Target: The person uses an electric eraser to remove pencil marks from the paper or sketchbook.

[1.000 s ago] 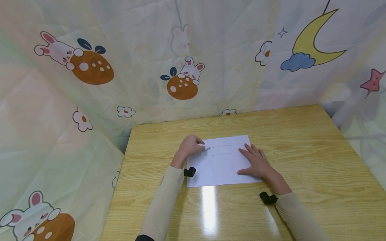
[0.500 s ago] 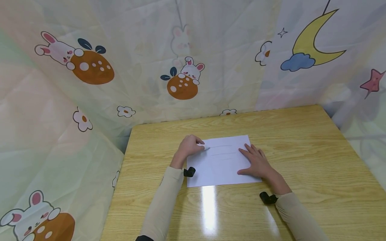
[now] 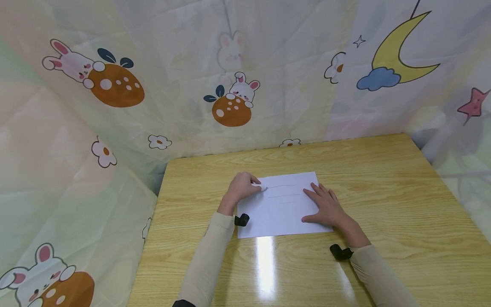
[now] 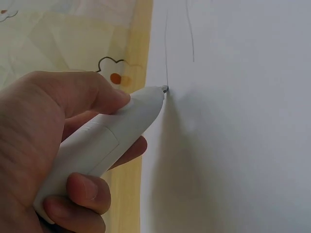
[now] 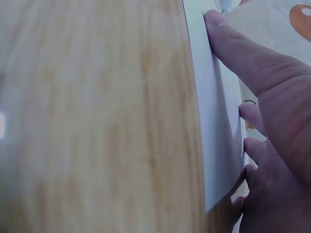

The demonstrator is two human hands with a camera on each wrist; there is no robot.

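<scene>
One pen [image 4: 104,141], white, thick-barrelled and tapered to a fine metallic tip, slanted over the left part of the sheet, its tip at the end of a drawn line. One left hand [image 3: 242,185], its fingers curled round the pen's barrel in a firm grip. One sheet of white paper [image 3: 272,219], lying flat, wider than deep, bearing three thin, roughly parallel lines [image 3: 284,196] in its far half. One right hand [image 3: 327,207], fingers spread and grasping nothing, laid over the sheet's right edge; thumb and nearest fingers on the paper, outer fingers beyond it. Two beige sleeves [image 3: 209,256], one per arm, each with a small black device [image 3: 241,220] at the wrist. One wood-grain table [image 3: 383,192], pale yellow, with a bright reflection before the sheet. One fabric backdrop [image 3: 291,94], behind and to both sides, printed with rabbits, spotted orange fruits, flowers, a crescent moon, a blue cloud and a pink star.
</scene>
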